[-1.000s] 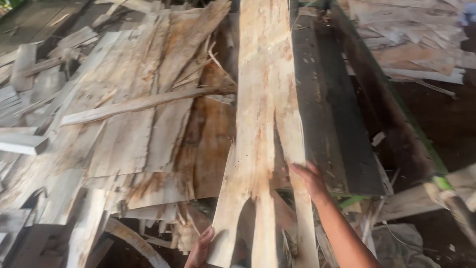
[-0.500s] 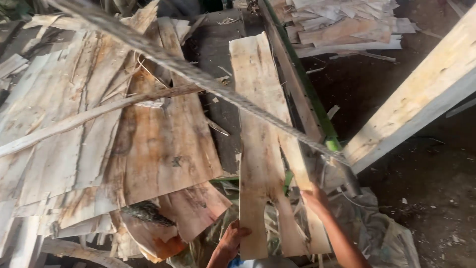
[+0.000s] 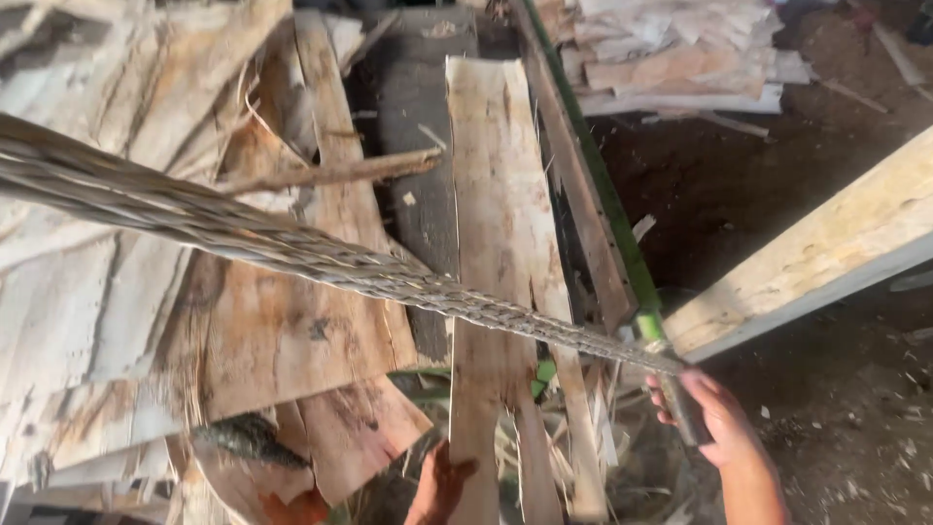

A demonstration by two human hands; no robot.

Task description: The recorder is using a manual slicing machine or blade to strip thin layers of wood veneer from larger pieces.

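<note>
While the left hand (image 3: 439,483) presses against the near end of a long pale veneer strip (image 3: 505,262) that lies lengthwise over a heap of wood sheets (image 3: 243,331), its fingers look curled on the strip's edge, though the frame's bottom cuts off the grip. The right hand (image 3: 712,420) is clenched around a dark handle (image 3: 688,413), just beside a green-edged rail (image 3: 603,204). A frayed, streaked band (image 3: 292,248) runs slantwise from the left edge to that fist, below a pale wooden beam (image 3: 816,258).
</note>
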